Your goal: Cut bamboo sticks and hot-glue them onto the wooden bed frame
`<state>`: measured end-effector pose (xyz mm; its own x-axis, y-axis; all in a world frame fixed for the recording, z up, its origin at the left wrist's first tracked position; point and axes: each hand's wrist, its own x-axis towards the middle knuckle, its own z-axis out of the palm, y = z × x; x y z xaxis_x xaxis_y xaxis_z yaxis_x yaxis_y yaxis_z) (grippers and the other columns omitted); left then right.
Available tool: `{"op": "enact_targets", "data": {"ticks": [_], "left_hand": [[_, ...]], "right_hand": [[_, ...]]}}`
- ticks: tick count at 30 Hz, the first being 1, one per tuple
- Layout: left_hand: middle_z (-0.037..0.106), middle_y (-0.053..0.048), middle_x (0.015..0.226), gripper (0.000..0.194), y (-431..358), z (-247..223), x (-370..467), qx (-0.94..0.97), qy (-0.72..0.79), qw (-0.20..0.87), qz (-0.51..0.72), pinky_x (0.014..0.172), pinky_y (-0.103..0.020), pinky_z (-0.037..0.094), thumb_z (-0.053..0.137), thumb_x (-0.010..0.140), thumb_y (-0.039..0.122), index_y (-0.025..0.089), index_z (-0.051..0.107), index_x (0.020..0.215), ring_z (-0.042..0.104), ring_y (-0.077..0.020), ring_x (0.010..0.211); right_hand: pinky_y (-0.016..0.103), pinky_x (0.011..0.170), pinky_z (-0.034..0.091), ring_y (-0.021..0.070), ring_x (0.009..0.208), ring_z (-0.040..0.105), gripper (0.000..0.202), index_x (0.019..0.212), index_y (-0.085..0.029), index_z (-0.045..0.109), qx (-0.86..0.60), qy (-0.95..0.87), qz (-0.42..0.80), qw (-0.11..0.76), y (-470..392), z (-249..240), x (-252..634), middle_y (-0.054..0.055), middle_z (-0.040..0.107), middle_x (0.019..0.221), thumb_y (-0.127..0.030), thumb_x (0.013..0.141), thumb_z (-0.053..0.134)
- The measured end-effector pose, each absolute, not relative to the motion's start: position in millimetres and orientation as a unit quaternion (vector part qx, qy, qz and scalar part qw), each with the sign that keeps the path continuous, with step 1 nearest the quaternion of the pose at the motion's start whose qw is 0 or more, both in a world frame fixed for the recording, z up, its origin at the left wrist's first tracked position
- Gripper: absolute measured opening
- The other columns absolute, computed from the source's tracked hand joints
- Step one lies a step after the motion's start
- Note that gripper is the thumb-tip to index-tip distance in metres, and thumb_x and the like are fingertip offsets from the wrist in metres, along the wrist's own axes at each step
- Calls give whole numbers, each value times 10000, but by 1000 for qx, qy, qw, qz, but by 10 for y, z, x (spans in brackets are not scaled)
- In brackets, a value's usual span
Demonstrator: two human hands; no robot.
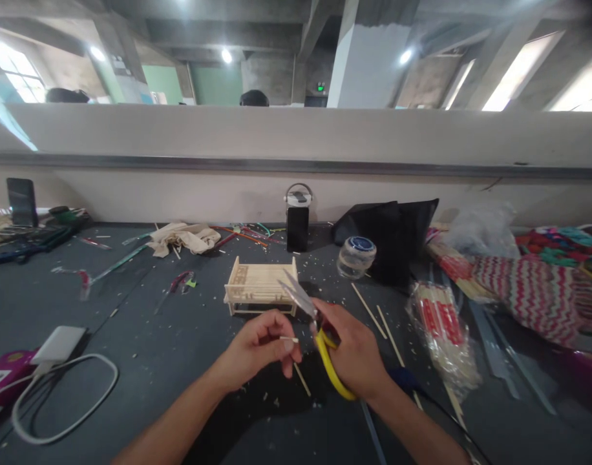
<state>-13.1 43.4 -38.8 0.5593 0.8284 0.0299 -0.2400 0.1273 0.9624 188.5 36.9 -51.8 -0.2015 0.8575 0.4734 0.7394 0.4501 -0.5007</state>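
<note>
Your small wooden model (260, 279) stands upright near the middle of the dark worktop (155, 342), nearer its back edge than your hands are. It is pale, bare wood, low and rectangular, like a little bench or bed. Its flat top shows fine parallel lines running lengthwise, and thin posts rise at its corners. A narrow rail runs along the side facing you, with small angular pieces set against it. The left end carries tan, squared latticework, and a slim bar runs low between the front legs, with a dark gap above it.

Your left hand (257, 351) is in front of the model, thumb and fingertips pinched on a short stick (289, 340), pale with a whitish end. A longer thin stick (302, 380) slants below those fingertips; you can't tell from this view whether they touch it.

Your right hand (355, 352) is closed around the yellow handles of the scissors (331, 368). The blades are slightly apart and point up and left, overlapping the model's right end in view; whether they touch it can't be told.

Pale crumbs are scattered around the model. Behind and to its right is a clear jar (357, 259) with a blue lid; a dark phone (297, 229) stands upright by the worktop's back edge. More thin sticks (369, 311) lie to the right of the model, with a plastic packet (441, 329) of red-banded sticks beyond.
</note>
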Motion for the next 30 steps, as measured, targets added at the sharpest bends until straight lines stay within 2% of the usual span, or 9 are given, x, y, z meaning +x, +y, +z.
{"op": "enact_targets", "data": {"ticks": [2,6,9,12,14,17,20,24,30], "left_hand": [[695,-40,768,143,465,-345,-165,546,273,671,421,612,-261,474,594,866,286,173,523,917,635,-129,585],[702,-53,882,268,532,-280,-228,587,331,536,507,746,-288,479,531,902,309,191,535,1142,631,-147,754],[696,-54,871,217,504,-272,-200,615,380,458,517,718,-276,476,532,893,333,181,636,1008,607,-148,752],[684,-55,939,164,423,-305,-94,602,438,384,546,752,-272,463,622,824,306,193,711,902,600,-172,868],[687,-56,937,156,384,-357,-8,553,476,380,568,752,-273,459,675,767,299,195,741,864,596,-183,893],[711,-57,876,217,391,-460,88,454,516,430,586,726,-287,466,723,702,303,175,747,875,610,-171,795],[722,-49,837,237,456,-539,127,418,529,401,620,746,-297,465,756,659,301,165,747,853,617,-165,769],[722,-38,801,200,552,-567,161,440,545,323,636,732,-293,475,755,664,313,166,744,800,623,-162,746],[722,-49,793,191,626,-576,234,486,571,246,614,747,-309,491,720,708,324,158,747,799,641,-181,766]], "right_hand": [[279,685,492,174,759,610,403,1226,-225,565,-548,-736,100,384,412,-500,1907,39,654,901,-201,826,526],[282,673,497,171,717,614,367,1189,-189,587,-581,-687,113,420,487,-462,1940,43,670,880,-288,839,537],[287,717,497,183,782,628,370,1183,-175,592,-578,-679,110,440,512,-450,1951,56,680,923,-282,833,534],[288,733,493,187,809,629,377,1188,-168,588,-572,-678,110,449,518,-460,1954,64,681,946,-275,831,534],[289,736,491,184,802,626,382,1196,-162,582,-569,-678,111,452,518,-472,1952,66,682,948,-275,834,531],[287,721,487,173,748,615,384,1196,-163,584,-563,-682,114,453,514,-481,1946,59,684,925,-262,828,534],[283,708,481,164,712,606,380,1186,-167,593,-557,-684,122,456,507,-482,1938,53,685,913,-237,817,537],[273,707,473,161,728,606,385,1178,-187,597,-549,-685,136,460,503,-490,1938,40,683,912,-198,799,530],[269,630,446,154,627,562,428,1178,-216,598,-577,-683,140,425,530,-512,1974,-6,635,761,-173,758,529]]}}
